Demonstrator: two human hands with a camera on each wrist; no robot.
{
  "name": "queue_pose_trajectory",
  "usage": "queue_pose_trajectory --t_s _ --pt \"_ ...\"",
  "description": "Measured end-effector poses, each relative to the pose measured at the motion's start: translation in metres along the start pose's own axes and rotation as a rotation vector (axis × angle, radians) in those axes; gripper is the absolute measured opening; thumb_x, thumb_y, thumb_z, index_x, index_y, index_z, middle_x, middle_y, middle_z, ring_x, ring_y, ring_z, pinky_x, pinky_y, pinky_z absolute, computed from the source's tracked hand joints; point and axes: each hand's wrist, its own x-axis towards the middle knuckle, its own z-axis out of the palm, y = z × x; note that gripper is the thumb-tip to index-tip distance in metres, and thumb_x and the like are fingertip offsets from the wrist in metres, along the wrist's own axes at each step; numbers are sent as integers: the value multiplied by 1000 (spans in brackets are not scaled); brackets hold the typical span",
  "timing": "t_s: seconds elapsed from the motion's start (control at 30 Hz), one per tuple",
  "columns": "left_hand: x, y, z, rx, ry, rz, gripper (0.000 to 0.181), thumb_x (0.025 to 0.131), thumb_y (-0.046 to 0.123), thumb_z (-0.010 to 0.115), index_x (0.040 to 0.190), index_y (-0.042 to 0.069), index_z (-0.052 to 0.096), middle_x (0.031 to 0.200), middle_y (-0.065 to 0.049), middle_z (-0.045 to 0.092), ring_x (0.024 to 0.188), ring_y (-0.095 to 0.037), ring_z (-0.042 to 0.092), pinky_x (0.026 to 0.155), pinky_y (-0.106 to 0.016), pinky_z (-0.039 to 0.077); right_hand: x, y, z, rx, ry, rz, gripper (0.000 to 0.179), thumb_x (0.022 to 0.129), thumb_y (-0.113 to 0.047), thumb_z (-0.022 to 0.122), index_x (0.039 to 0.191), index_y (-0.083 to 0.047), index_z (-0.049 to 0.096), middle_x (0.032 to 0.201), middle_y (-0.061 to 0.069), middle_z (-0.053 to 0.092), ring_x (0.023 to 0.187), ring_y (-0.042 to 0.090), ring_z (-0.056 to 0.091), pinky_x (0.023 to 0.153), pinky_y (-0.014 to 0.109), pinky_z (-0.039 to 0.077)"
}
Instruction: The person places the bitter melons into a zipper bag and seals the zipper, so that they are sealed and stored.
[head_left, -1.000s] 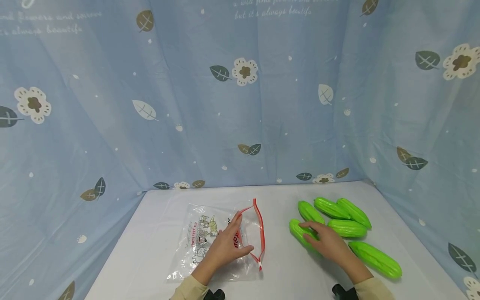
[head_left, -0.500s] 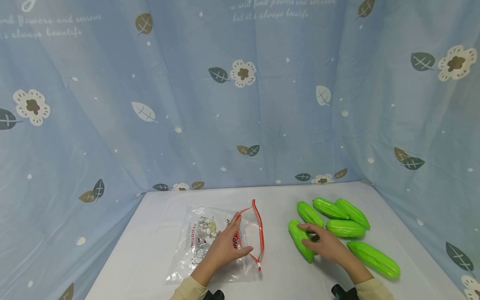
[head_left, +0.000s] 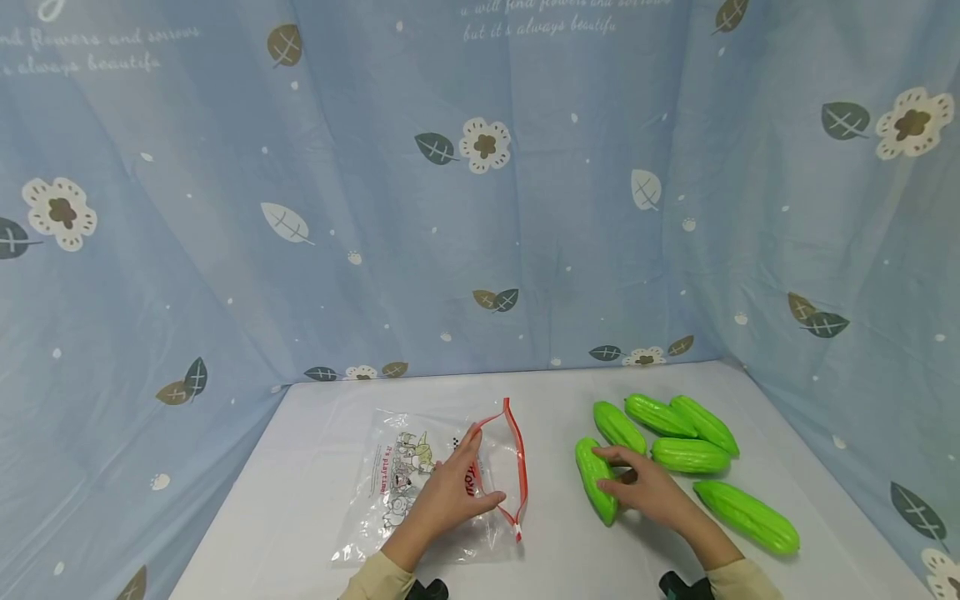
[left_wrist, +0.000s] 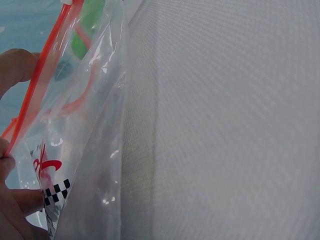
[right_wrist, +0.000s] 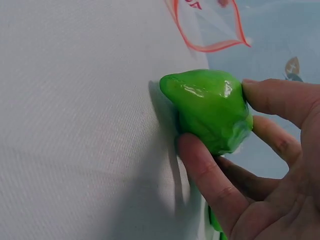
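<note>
Gripping one green cucumber (head_left: 591, 469) between thumb and fingers of the right hand (head_left: 648, 490), at the left side of five other cucumbers (head_left: 690, 456) on the white counter (head_left: 555, 533); hard to tell whether lifted or touching down. Resting the left hand (head_left: 450, 492), with thumb and fingers spread apart, on the clear bag (head_left: 378, 525), left of the cucumbers, with red-rimmed mouth (head_left: 522, 467) gaping toward them.

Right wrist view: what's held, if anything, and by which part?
A green cucumber-like vegetable, held by its body, between the two ends, in the right hand.
</note>
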Motion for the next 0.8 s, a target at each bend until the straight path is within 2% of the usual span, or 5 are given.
queue_pose_trajectory --t_s 0.2,0.43,0.8 --pt "0 0 0 0 -3 -8 103 83 58 76 162 11 30 169 -1 22 147 -34 36 107 -78 27 1 1 1 19 -8 -12 56 93 -31 75 142 -11 58 136 22 58 99 25 64 68 32 58" --pt "-1 -1 1 -4 -8 -13 103 83 59 76 162 12 29 169 1 20 148 -32 34 108 -77 26 5 5 5 45 -2 12 55 93 -34 75 142 -15 58 138 21 58 102 25 64 69 32 58" --pt "0 -1 0 -3 -10 -3 105 83 58 76 163 12 26 169 0 19 146 -34 36 106 -79 26 8 4 9 59 8 19 56 93 -34 75 144 -15 58 137 20 57 104 26 63 71 33 59"
